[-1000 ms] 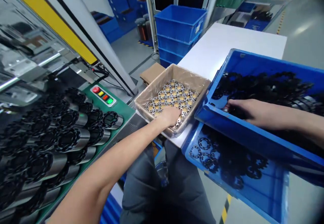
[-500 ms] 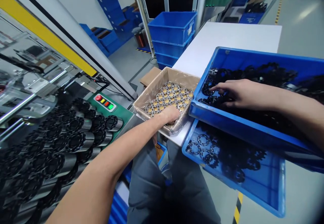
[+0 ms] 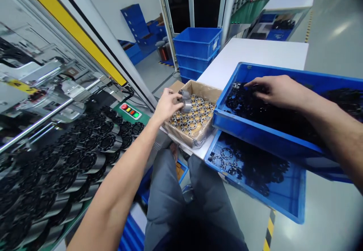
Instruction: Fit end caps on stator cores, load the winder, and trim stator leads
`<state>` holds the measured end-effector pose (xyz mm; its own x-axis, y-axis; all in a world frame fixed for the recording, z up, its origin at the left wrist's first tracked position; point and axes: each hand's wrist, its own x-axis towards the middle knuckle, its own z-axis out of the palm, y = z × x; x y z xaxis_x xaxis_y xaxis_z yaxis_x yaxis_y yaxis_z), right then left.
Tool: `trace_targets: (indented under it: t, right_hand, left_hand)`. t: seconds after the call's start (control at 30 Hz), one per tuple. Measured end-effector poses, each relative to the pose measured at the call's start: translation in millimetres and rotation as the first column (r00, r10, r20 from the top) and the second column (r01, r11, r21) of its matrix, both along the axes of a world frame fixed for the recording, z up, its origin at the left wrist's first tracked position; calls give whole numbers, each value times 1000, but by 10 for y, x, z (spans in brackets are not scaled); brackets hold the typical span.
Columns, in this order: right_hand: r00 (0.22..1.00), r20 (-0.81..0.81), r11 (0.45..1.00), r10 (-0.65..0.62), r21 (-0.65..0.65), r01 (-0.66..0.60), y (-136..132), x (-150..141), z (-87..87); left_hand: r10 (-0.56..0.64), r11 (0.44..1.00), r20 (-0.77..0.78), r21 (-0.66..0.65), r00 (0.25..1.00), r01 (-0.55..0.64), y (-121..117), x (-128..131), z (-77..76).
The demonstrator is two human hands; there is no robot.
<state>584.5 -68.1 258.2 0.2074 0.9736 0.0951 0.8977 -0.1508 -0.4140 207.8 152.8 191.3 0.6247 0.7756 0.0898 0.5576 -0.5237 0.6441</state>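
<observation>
My left hand (image 3: 167,105) is above the left side of a cardboard box (image 3: 195,141) with a plastic liner. Its fingers are closed on two short silver metal cylinders, stator cores (image 3: 186,106), held one beyond the other. More ring-shaped cores (image 3: 192,124) stand in rows in the box. Over at the right, my right hand (image 3: 272,88) reaches into the upper blue bin (image 3: 255,124) among black slotted plastic rings (image 3: 234,101). Its index finger and thumb are apart; shadow hides the other fingertips, and no held piece can be made out.
Rows of metal cores with black end rings (image 3: 93,162) cover a green surface at left, beside a button panel (image 3: 130,111) and machine. A lower blue bin (image 3: 295,205) holds more black rings. Stacked blue bins (image 3: 195,48) stand behind the white table (image 3: 263,52).
My left hand has come up from the box's near right corner to its left side, with the stator cores in it. My right hand stays in the upper bin, slightly farther right.
</observation>
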Motion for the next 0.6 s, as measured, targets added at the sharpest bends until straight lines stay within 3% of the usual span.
trace_targets:
  t: [0.1, 0.23, 0.37, 0.43, 0.5, 0.6]
  right_hand:
    - [1000, 19, 1000, 0, -6, 0, -30, -130, 72]
    - [996, -1, 993, -86, 76, 86, -138, -279, 281]
    - [987, -56, 960, -151, 231, 160, -393, -572, 492]
    - [983, -136, 925, -120, 345, 161, -576, -907, 458]
    - [973, -230, 879, -7, 462, 116, -792, -1387, 315]
    - [917, -313, 815, 246, 580, -21, -1105, -2231, 67]
  left_hand:
    - [131, 967, 266, -245, 955, -65, -257, -155, 116]
    - [209, 845, 462, -529, 862, 79, -882, -380, 302]
    - [301, 719, 539, -670, 787, 184, -1542, -667, 416]
    - [352, 678, 539, -711, 765, 189, -1832, -829, 418]
    - [382, 667, 545, -722, 747, 186, -2100, -1016, 414]
    - [348, 737, 608, -648, 714, 193, -2485, -1330, 441]
